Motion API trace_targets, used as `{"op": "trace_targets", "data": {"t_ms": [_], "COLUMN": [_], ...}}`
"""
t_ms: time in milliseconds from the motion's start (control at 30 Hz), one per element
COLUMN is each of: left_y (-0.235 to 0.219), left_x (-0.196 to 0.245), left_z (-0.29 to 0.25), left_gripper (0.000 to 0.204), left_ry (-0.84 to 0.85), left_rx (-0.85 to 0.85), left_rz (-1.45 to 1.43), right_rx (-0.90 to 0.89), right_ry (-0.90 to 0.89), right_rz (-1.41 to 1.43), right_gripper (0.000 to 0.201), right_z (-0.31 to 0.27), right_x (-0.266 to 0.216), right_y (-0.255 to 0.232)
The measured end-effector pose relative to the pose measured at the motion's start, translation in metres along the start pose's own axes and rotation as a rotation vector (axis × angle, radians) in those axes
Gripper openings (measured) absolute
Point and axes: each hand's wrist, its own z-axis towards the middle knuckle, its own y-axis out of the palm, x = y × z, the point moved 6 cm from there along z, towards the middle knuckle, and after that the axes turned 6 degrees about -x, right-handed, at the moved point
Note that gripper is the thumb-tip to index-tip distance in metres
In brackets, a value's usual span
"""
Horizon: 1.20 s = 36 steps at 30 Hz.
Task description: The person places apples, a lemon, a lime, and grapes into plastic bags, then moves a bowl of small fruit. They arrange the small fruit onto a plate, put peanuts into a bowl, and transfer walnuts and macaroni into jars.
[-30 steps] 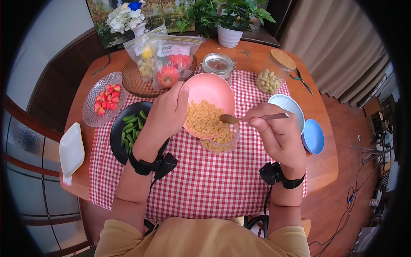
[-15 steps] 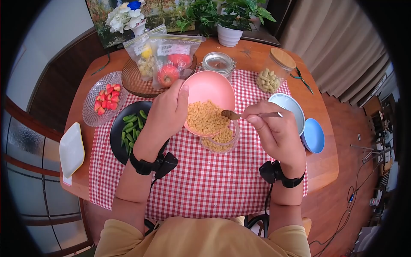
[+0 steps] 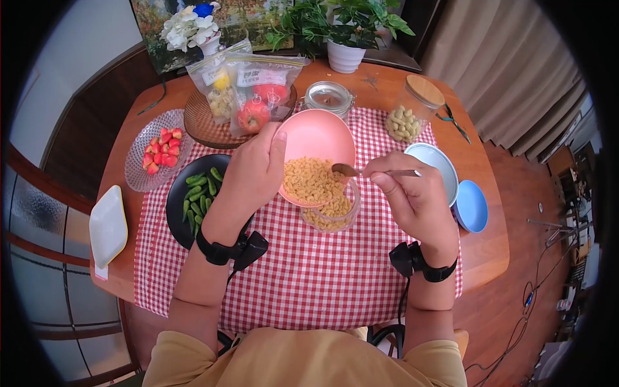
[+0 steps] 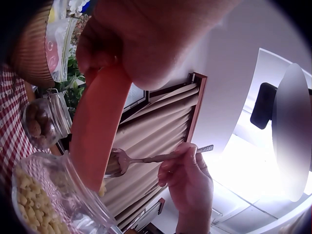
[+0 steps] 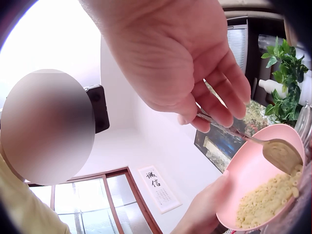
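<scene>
My left hand [image 3: 256, 164] grips the rim of a pink bowl [image 3: 319, 132], thumb over the edge. Elbow macaroni [image 3: 309, 180] lies heaped in its near half. The bowl is tilted above a clear jar [image 3: 354, 213], which also contains macaroni [image 4: 34, 204]; in the head view the bowl covers part of the jar. With thumb and fingers, my right hand [image 3: 416, 203] pinches the handle of a metal spoon [image 3: 346, 169]. The spoon's head is at the bowl's right side, beside the pasta, as the right wrist view [image 5: 282, 155] also shows.
Left of the bowl are a black plate [image 3: 177, 222] of green peppers and a glass bowl [image 3: 133, 171] of cut red fruit. Behind stand bagged fruit [image 3: 255, 113] and a clip-lid jar [image 3: 329, 97]. A nut jar [image 3: 405, 122] and blue bowl [image 3: 472, 206] are right.
The spoon and my right hand have shifted slightly up, away from my body, with the handle end moving left. My left hand holds the bowl in nearly the same place, and the macaroni surface has shifted.
</scene>
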Motion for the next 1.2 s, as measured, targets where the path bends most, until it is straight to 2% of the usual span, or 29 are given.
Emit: {"op": "trace_targets", "data": {"t_ms": [333,433,700,933,1033,1200], "left_y": [0.0,-0.0005,-0.0007,0.0005,0.0003,0.0017], "left_x": [-0.0004,0.0016,0.0037,0.0034,0.0059,0.0065], "left_z": [0.0001,0.0,-0.0001,-0.0001,-0.0013,-0.0017], "left_gripper": [0.03,0.03,0.028,0.028,0.028,0.028], "left_ry": [0.013,0.017,0.026,0.052,0.067,0.067], "left_rx": [0.025,0.029,0.017,0.037,0.052,0.05], "left_rz": [0.006,0.005,0.008,-0.001,0.025,0.005], "right_rx": [0.003,0.065,-0.013,0.024,0.061,0.009], "right_ry": [-0.006,-0.046,0.008,-0.044,-0.059,-0.03], "right_rz": [0.08,-0.013,0.007,0.067,-0.015,-0.026], "right_gripper": [0.008,0.007,0.009,0.008,0.006,0.007], "right_z": [-0.0041,-0.001,-0.0013,-0.0044,-0.0007,-0.0001], "right_x": [-0.0088,-0.0076,-0.007,-0.0102,-0.0081,-0.0043], "right_y": [-0.0067,-0.0058,-0.0015,-0.0057,-0.0056,-0.0026]}}
